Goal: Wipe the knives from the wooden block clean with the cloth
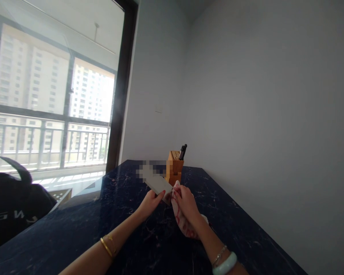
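My left hand (150, 203) grips a wide-bladed kitchen knife (157, 182) low over the countertop, and the far part of the blade is blurred by pixelation. My right hand (187, 204) closes on a white cloth with red markings (180, 218), which hangs down toward the countertop. The top of the cloth touches or nearly touches the near end of the knife. My fingers and the cloth hide where the blade meets the handle.
A wooden knife block (174, 167) with black handles stands against the wall at the back of the dark veined countertop (232, 225). Walls bound the counter's far and right sides. A black bag (11, 206) sits left, by a tall balcony window (51, 95).
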`<state>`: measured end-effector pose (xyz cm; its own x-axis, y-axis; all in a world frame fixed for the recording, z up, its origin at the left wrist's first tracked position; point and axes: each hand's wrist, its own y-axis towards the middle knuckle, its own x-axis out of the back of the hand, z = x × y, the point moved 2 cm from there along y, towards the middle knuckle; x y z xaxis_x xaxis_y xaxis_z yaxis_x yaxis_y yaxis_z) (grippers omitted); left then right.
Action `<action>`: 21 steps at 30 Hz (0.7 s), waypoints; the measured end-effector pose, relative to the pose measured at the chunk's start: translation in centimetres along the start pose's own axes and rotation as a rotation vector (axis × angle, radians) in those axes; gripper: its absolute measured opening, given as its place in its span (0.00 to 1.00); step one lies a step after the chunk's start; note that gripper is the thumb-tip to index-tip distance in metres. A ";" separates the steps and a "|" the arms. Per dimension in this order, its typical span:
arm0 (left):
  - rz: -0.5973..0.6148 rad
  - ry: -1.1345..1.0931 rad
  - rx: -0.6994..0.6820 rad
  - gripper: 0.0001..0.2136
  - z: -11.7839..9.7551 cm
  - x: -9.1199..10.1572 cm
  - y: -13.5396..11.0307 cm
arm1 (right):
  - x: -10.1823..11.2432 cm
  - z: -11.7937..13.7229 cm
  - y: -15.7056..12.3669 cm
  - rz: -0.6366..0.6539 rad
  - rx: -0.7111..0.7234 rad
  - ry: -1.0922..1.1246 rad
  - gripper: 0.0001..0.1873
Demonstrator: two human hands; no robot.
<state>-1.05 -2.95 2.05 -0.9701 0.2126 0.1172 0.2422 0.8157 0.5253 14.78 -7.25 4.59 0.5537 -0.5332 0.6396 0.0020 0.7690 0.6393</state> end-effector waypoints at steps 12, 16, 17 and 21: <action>0.003 0.006 0.013 0.13 0.4 0.0 0.0 | -0.4 -0.1 -0.2 0.026 0.055 0.019 0.07; 0.008 -0.008 0.022 0.14 0.5 -0.1 0.1 | -0.6 -0.5 -0.1 -0.012 -0.029 -0.010 0.08; 0.013 -0.012 0.025 0.14 0.6 -0.2 0.1 | -0.6 -1.0 0.1 -0.025 -0.062 -0.013 0.09; 0.034 -0.025 0.037 0.14 0.6 -0.4 0.1 | -0.7 -2.6 0.5 -0.030 -0.122 0.004 0.09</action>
<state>-0.59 -2.66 1.52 -0.9607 0.2532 0.1134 0.2758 0.8273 0.4894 16.57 -5.53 3.33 0.5555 -0.5552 0.6190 0.1198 0.7901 0.6012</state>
